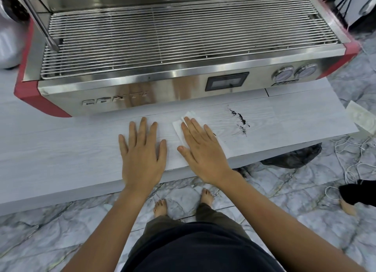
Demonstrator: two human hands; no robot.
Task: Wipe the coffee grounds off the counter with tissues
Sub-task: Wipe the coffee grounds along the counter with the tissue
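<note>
Right hand (203, 149) flat on tissue (179, 127) beside coffee grounds (240, 121)

A steel espresso machine (162, 84) with red corners fills the upper frame, its wire drip grate (173, 39) across the top. At right, a black bag (295, 155) and white cables (350, 159) lie on the marble-patterned floor (50, 231)

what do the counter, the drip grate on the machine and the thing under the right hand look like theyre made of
Counter: pale grey wood-grain board, probably laminate, matte, with fine printed-looking grain lines.
Drip grate: bare metal wire, likely stainless steel, shiny with bright glints.
Tissue under the right hand: thin white paper, soft and slightly creased.
</note>
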